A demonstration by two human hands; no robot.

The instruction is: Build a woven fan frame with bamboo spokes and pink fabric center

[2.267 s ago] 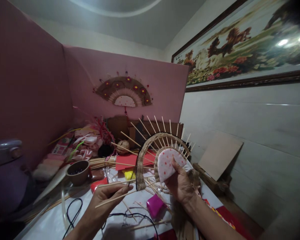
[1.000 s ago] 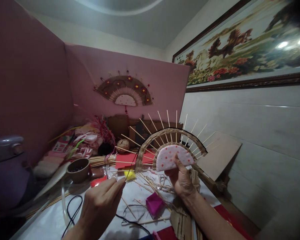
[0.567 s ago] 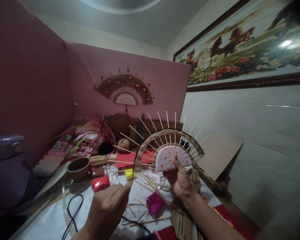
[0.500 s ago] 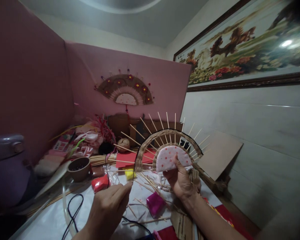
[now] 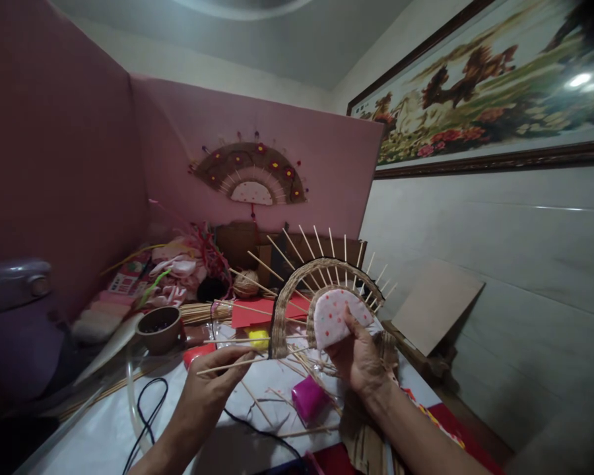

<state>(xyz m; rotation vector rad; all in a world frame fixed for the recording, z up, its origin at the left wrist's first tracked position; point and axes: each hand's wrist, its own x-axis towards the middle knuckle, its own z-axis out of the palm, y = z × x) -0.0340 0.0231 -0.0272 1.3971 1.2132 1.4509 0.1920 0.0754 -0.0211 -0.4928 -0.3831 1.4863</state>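
Observation:
My right hand (image 5: 359,356) grips the white half-round base with red dots (image 5: 340,318), thumb on its front. From the base thin wooden sticks fan out, crossed by a woven brown band (image 5: 280,323) with a black cord (image 5: 273,310) along its outer edge. At the fan's lower left end, my left hand (image 5: 216,379) has its fingers pinched by the lowest stick; the cord's end is hidden near the fingertips. More black cord (image 5: 257,429) runs below, across the white table cover.
A finished fan (image 5: 250,173) hangs on the pink board. Around the hands lie a brown cup (image 5: 159,328), a magenta packet (image 5: 309,398), a yellow packet (image 5: 258,338), a red packet (image 5: 198,354), loose sticks (image 5: 257,402) and a ball of twine (image 5: 246,283).
The fan has turned counterclockwise, its left end lower. My left hand has risen from below the cord to the lowest stick at the band's left end.

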